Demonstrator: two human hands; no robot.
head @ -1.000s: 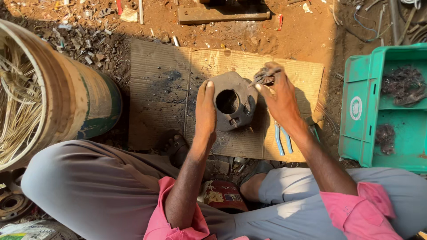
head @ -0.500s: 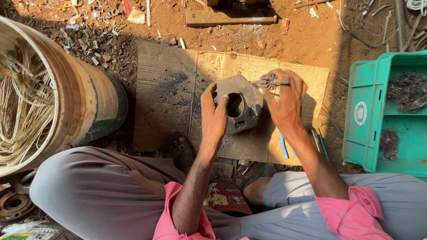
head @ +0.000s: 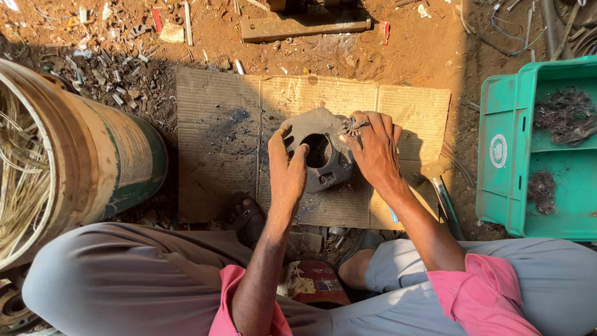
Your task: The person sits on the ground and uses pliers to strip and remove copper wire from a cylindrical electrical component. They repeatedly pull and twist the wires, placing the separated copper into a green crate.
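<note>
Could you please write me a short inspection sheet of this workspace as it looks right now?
Surface: stained cardboard sheet on red dirt.
Job's things: dark metal casting with a round hole, lying on the cardboard.
Clutter: metal scraps on the dirt; tool beside the cardboard.
Grippers: left hand grips the casting's edge; right hand pinches a small toothed part.
Cables: wires at top right.
Surroundings: drum, green crate.

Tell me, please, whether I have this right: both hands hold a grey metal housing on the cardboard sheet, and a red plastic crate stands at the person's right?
Not quite: in the head view the plastic crate is green, not red. Both hands, left and right, do hold the grey metal housing on the cardboard sheet.
</note>
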